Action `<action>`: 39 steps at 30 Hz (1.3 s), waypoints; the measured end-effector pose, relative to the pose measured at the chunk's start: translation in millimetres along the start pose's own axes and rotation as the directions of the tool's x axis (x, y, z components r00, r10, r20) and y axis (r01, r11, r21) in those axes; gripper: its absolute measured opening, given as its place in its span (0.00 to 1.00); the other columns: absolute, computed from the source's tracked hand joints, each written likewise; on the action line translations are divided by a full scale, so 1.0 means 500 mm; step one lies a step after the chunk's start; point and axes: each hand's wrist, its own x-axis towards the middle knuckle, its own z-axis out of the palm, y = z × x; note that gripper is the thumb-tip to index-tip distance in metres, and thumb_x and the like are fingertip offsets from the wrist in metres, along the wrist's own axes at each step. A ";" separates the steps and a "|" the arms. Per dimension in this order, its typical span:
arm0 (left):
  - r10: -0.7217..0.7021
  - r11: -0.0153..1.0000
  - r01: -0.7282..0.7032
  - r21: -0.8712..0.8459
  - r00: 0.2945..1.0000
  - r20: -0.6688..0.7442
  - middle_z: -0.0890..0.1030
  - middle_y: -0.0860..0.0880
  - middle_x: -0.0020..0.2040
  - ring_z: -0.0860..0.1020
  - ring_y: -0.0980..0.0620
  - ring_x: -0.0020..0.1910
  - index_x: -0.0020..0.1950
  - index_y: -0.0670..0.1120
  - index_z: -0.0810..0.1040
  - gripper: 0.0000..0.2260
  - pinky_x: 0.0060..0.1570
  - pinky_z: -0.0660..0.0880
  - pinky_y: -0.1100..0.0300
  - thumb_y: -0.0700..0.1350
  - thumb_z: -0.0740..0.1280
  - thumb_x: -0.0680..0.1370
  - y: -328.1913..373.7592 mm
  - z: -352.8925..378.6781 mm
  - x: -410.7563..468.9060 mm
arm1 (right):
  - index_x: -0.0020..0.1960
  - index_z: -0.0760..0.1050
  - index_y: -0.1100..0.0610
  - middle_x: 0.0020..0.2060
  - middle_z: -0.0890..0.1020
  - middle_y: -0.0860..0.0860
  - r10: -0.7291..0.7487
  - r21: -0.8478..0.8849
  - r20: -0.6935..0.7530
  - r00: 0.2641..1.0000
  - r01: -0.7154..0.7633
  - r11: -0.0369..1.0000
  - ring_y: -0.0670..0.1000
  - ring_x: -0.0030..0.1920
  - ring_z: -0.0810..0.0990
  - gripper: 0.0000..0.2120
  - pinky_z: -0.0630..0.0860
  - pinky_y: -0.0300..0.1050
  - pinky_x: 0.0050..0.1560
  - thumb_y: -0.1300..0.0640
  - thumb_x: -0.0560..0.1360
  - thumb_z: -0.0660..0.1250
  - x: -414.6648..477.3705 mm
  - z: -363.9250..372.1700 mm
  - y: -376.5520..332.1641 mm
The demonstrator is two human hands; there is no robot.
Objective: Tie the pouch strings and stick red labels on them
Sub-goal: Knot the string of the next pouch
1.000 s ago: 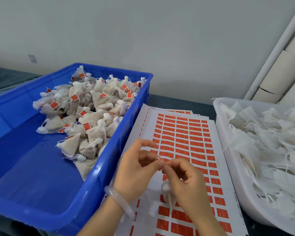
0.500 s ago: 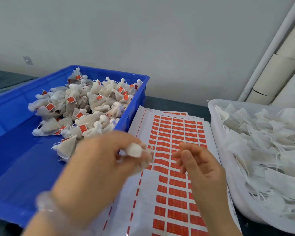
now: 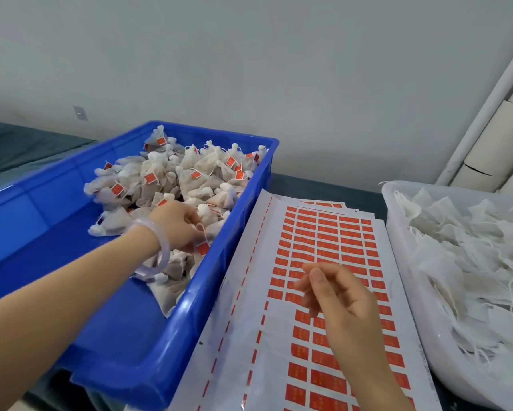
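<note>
Head view: the left hand [image 3: 178, 226] reaches into the blue crate [image 3: 258, 179], and its back faces the camera. It lies low over the near edge of the heap of tied pouches [image 3: 190, 176], many of which carry small red tags. Its fingers curl downward toward the crate's right wall. A white string loop [image 3: 202, 229] sits right at the fingertips, and a red label [image 3: 203, 248] hangs from it just below. The fingers hide the contact point, so I cannot tell whether they pinch the string or only lie against it. A pale translucent bangle [image 3: 160, 253] circles the left wrist, and more filled pouches lie under the wrist and forearm.

The right hand [image 3: 338, 295] hovers above the label sheet [image 3: 323, 232], well apart from the left hand and outside the crate. Its fingers are loosely bent with the thumb raised toward the index finger, and it holds nothing. The sheet lies flat between the crate and the white tub [image 3: 397, 203]. It is covered with rows of red rectangular stickers, and a column along its left side is already peeled down to thin red strips. More sheets peek out from beneath its far edge.

The tub on the right holds a loose pile of limp white pouches [image 3: 471, 247] with trailing strings. A dark tabletop [image 3: 323, 185] shows behind the sheets, a plain grey wall rises beyond it, and a white pipe [image 3: 486, 99] runs up the right side.
</note>
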 end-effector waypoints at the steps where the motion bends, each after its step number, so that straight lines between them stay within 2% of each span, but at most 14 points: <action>1: -0.014 1.000 0.014 -0.027 1.000 0.001 0.82 0.42 0.35 0.82 0.48 0.30 0.41 0.39 0.77 0.04 0.37 0.82 0.54 0.38 0.71 0.72 -0.005 0.007 0.008 | 0.42 0.77 0.49 0.34 0.82 0.40 0.002 0.000 0.001 1.000 -0.002 1.000 0.41 0.37 0.80 0.11 0.74 0.27 0.33 0.45 0.67 0.60 0.000 0.000 0.002; 6: 0.056 0.984 -0.060 0.167 0.998 0.024 0.81 0.48 0.35 0.81 0.50 0.34 0.39 0.45 0.77 0.04 0.38 0.80 0.57 0.41 0.71 0.70 0.009 0.017 0.010 | 0.43 0.77 0.49 0.34 0.82 0.41 0.013 -0.011 0.005 1.000 -0.013 1.000 0.42 0.37 0.80 0.11 0.75 0.29 0.32 0.46 0.67 0.61 0.001 -0.007 0.011; 10: 0.137 0.940 -0.119 0.321 0.990 -0.035 0.75 0.51 0.38 0.73 0.52 0.38 0.47 0.43 0.80 0.06 0.31 0.67 0.66 0.40 0.67 0.72 0.021 0.031 -0.003 | 0.43 0.77 0.50 0.34 0.83 0.42 0.019 -0.030 0.020 1.000 -0.019 0.999 0.42 0.36 0.80 0.11 0.74 0.28 0.31 0.46 0.67 0.61 0.001 -0.010 0.018; 14: 0.161 0.916 -0.174 0.362 0.985 0.065 0.77 0.49 0.57 0.77 0.50 0.52 0.65 0.48 0.71 0.19 0.52 0.74 0.58 0.45 0.68 0.75 0.065 -0.019 -0.032 | 0.43 0.77 0.49 0.34 0.82 0.40 0.049 -0.056 0.008 0.999 -0.049 0.997 0.40 0.38 0.80 0.10 0.74 0.27 0.32 0.46 0.67 0.62 -0.001 -0.023 0.022; 16: 0.372 0.886 -0.321 0.335 0.922 -0.102 0.78 0.53 0.58 0.77 0.53 0.54 0.64 0.52 0.72 0.17 0.53 0.73 0.59 0.47 0.66 0.76 0.102 -0.036 -0.082 | 0.44 0.77 0.49 0.34 0.82 0.40 0.068 -0.075 -0.002 0.998 -0.068 0.995 0.40 0.37 0.80 0.06 0.74 0.28 0.33 0.50 0.71 0.63 -0.001 -0.034 0.020; 18: 0.538 0.841 -0.506 0.192 0.821 -0.193 0.78 0.64 0.51 0.77 0.64 0.49 0.56 0.60 0.75 0.11 0.48 0.73 0.66 0.51 0.63 0.75 0.147 -0.027 -0.161 | 0.45 0.76 0.48 0.35 0.82 0.39 0.075 -0.104 -0.015 0.997 -0.076 0.992 0.40 0.37 0.80 0.03 0.75 0.28 0.34 0.51 0.72 0.64 0.000 -0.047 0.008; 21: 0.597 0.801 -0.593 0.081 0.801 -0.039 0.70 0.76 0.43 0.70 0.77 0.49 0.50 0.69 0.70 0.11 0.41 0.68 0.78 0.61 0.56 0.69 0.191 0.031 -0.260 | 0.46 0.75 0.42 0.39 0.80 0.32 0.017 -0.248 -0.046 0.999 -0.027 0.968 0.35 0.41 0.79 0.11 0.75 0.27 0.35 0.41 0.66 0.62 0.003 -0.081 -0.037; 23: 0.617 0.784 -0.619 0.043 0.785 0.050 0.69 0.76 0.44 0.68 0.76 0.53 0.53 0.68 0.72 0.13 0.48 0.70 0.76 0.63 0.57 0.70 0.196 0.089 -0.288 | 0.45 0.73 0.38 0.40 0.79 0.31 -0.059 -0.402 -0.044 0.997 0.037 0.915 0.32 0.43 0.77 0.10 0.74 0.27 0.34 0.38 0.65 0.61 0.014 -0.122 -0.079; 26: 0.552 0.830 -0.558 -0.015 0.817 0.164 0.72 0.72 0.54 0.70 0.69 0.56 0.59 0.64 0.73 0.13 0.60 0.70 0.68 0.60 0.61 0.75 0.195 0.157 -0.283 | 0.52 0.76 0.42 0.43 0.80 0.37 -0.170 -0.685 -0.084 0.982 0.067 0.725 0.38 0.42 0.79 0.09 0.73 0.31 0.40 0.50 0.72 0.67 0.055 -0.226 -0.117; 29: 0.448 0.892 -0.450 -0.045 0.865 0.225 0.73 0.68 0.58 0.72 0.64 0.56 0.59 0.63 0.72 0.12 0.61 0.71 0.63 0.59 0.62 0.76 0.181 0.201 -0.262 | 0.58 0.75 0.50 0.54 0.78 0.45 0.131 -0.864 -0.069 0.989 -0.125 0.488 0.49 0.55 0.76 0.17 0.71 0.46 0.56 0.53 0.70 0.72 0.091 -0.315 -0.108; 31: 0.400 0.915 -0.401 -0.047 0.884 0.242 0.73 0.67 0.59 0.72 0.63 0.56 0.58 0.63 0.72 0.11 0.61 0.72 0.63 0.58 0.62 0.76 0.170 0.224 -0.247 | 0.50 0.77 0.47 0.48 0.79 0.41 0.326 -0.857 0.008 0.945 -0.161 0.489 0.45 0.52 0.78 0.12 0.73 0.45 0.55 0.51 0.68 0.74 0.091 -0.337 -0.079; 32: 0.378 0.924 -0.379 -0.047 0.891 0.251 0.73 0.66 0.58 0.72 0.62 0.56 0.57 0.63 0.73 0.10 0.61 0.72 0.63 0.58 0.62 0.76 0.166 0.231 -0.239 | 0.45 0.78 0.46 0.45 0.81 0.41 0.310 -0.840 0.028 0.950 -0.145 0.523 0.43 0.48 0.79 0.07 0.74 0.43 0.51 0.51 0.68 0.74 0.089 -0.342 -0.063; 35: 0.337 0.941 -0.331 -0.073 0.900 0.277 0.73 0.65 0.56 0.73 0.61 0.56 0.54 0.62 0.73 0.07 0.61 0.73 0.63 0.57 0.63 0.76 0.152 0.246 -0.220 | 0.39 0.80 0.50 0.38 0.83 0.45 0.115 -0.804 -0.073 0.991 -0.127 0.581 0.40 0.41 0.78 0.03 0.69 0.34 0.39 0.52 0.70 0.73 0.081 -0.350 -0.033; 39: 0.322 0.946 -0.302 -0.115 0.909 0.266 0.72 0.67 0.50 0.74 0.62 0.53 0.49 0.63 0.73 0.03 0.58 0.73 0.66 0.56 0.64 0.76 0.137 0.256 -0.203 | 0.38 0.81 0.53 0.35 0.83 0.48 -0.068 -0.829 -0.220 0.973 -0.150 0.539 0.53 0.40 0.79 0.06 0.71 0.46 0.40 0.57 0.73 0.68 0.077 -0.342 -0.023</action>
